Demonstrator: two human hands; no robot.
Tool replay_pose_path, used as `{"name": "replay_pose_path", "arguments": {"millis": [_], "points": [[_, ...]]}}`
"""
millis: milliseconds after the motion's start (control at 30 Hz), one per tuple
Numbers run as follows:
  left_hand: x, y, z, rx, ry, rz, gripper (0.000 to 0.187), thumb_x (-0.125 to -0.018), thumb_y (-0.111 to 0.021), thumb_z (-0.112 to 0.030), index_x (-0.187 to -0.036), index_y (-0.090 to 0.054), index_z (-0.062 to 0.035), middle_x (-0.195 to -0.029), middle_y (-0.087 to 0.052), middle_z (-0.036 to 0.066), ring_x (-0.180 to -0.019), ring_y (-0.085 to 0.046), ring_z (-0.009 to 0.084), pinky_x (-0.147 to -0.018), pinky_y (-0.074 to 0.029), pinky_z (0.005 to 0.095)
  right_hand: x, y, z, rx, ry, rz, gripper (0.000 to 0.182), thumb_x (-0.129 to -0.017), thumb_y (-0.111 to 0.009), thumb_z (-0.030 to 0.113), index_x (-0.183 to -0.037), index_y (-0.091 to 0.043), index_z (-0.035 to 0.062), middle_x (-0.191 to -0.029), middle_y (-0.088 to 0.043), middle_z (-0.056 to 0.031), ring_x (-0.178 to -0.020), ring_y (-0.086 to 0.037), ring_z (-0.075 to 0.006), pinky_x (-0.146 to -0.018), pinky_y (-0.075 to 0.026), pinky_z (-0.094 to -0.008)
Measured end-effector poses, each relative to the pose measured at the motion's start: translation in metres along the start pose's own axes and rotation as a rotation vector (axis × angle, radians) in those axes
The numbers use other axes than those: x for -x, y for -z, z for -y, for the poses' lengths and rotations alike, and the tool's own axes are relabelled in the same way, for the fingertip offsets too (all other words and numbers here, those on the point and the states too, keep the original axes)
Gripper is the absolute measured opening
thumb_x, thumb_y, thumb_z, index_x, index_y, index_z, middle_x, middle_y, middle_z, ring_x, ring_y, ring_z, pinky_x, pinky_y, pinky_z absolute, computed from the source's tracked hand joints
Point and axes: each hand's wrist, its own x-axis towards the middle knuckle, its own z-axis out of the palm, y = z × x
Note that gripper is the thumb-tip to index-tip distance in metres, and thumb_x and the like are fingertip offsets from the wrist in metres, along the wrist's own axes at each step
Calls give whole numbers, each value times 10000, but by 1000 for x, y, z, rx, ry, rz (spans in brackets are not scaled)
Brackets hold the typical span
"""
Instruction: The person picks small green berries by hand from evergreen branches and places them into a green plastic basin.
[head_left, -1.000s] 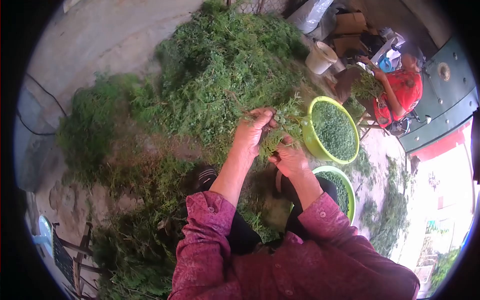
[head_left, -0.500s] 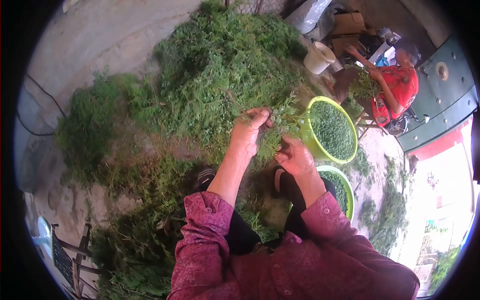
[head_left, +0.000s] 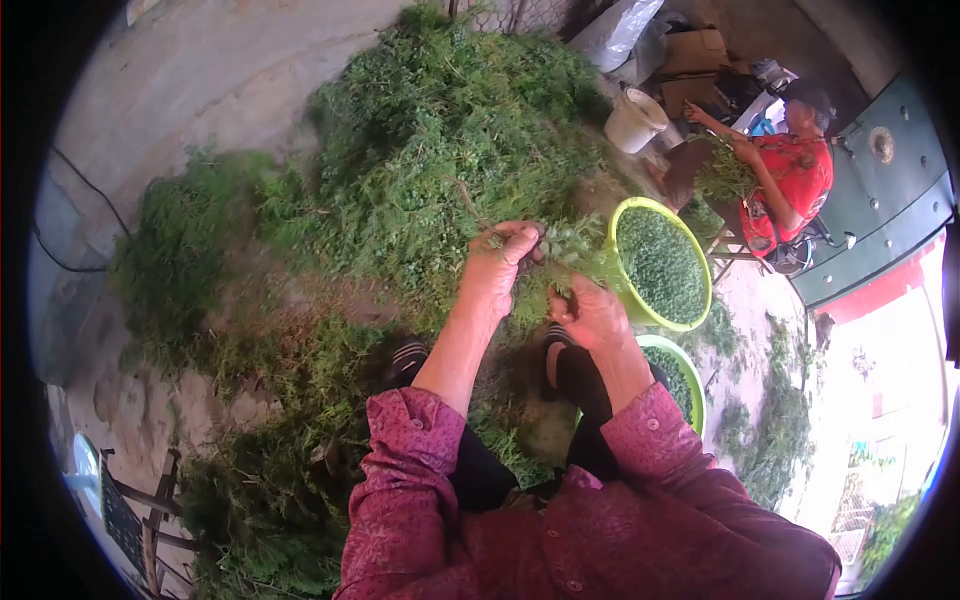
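My left hand is closed around the stem of a leafy evergreen sprig, whose feathery tip points right. Just below and to the right of it, my right hand has its thumb and fingers curled together at the sprig's lower edge. Whatever lies between those fingertips is too small to make out. Close beyond my right hand stands a yellow-green tub, filled with small bluish-green pieces. A second, light green tub with similar contents sits nearer me, partly behind my right forearm.
A large heap of cut evergreen branches covers the ground ahead, with more branches at lower left. At upper right a seated person in a red shirt holds greenery, beside a white bucket. A chair stands at far left.
My right hand has shifted slightly left and down beneath the sprig. My left hand keeps its hold, almost still. The seated person's head has come up.
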Motion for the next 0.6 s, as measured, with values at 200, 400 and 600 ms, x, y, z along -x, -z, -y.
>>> {"name": "replay_pose_path", "arguments": {"millis": [200,400,600], "points": [[-6,4,-4,-97,-157,-13,142,-759,-639,-101,-840,-600,9,-725,-586,51,-618,-526,126,-590,-424,253,51,-6,16,-254,-275,260,87,-804,-521,40,-890,-511,50,-863,-501,-75,-568,-413,-109,-414,-319,-190],[3,-3,-3,-283,-144,21,149,-767,-612,-94,-860,-597,22,-727,-577,49,-640,-514,125,-620,-412,261,41,-8,45,258,196,74,112,-787,-593,136,-850,-555,51,-677,-532,-18,-520,-426,-101,-417,-337,-196],[2,-2,-2,-254,-131,9,164,-769,-600,-99,-865,-588,33,-714,-567,48,-647,-511,123,-626,-409,260,24,-32,27,1475,870,-184,261,-673,-687,186,-832,-591,4,-734,-593,-147,-642,-578,-223,-591,-450,-297]]}}
